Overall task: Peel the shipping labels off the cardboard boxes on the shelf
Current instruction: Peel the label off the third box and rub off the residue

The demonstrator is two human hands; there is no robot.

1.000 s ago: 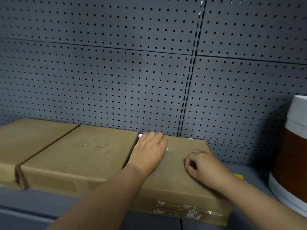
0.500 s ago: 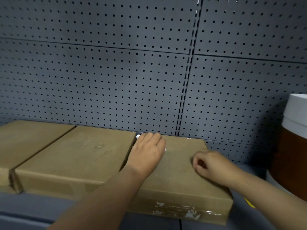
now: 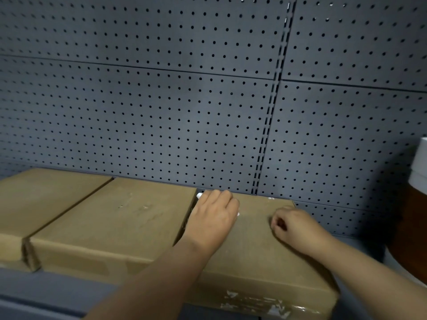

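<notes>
The left hand (image 3: pixel 213 218) lies flat, fingers together, pressing a white label (image 3: pixel 199 195) onto the right-hand box (image 3: pixel 254 257) at its 11 o'clock corner. The right hand (image 3: pixel 294 225) is curled at 3 o'clock; whether it pinches anything cannot be told. Step: lifting a label edge, judged. Next: nail purchase under the edge. Cardboard is matte, flat; torn residue marks the front face.

Grey pegboard back panel (image 3: pixel 161 116): regular rows of small dark holes, fills upper part of view. Horizontal seams split panel into stacked sections. Slotted vertical upright (image 3: pixel 270 125) runs down pegboard right of its centre, leaning slightly in wide-angle view. Right of pegboard, at frame edge: cylindrical container (image 3: pixel 413 218), white upper part, brown band below, partly cut off. Dark shadow on pegboard just left of container.
</notes>
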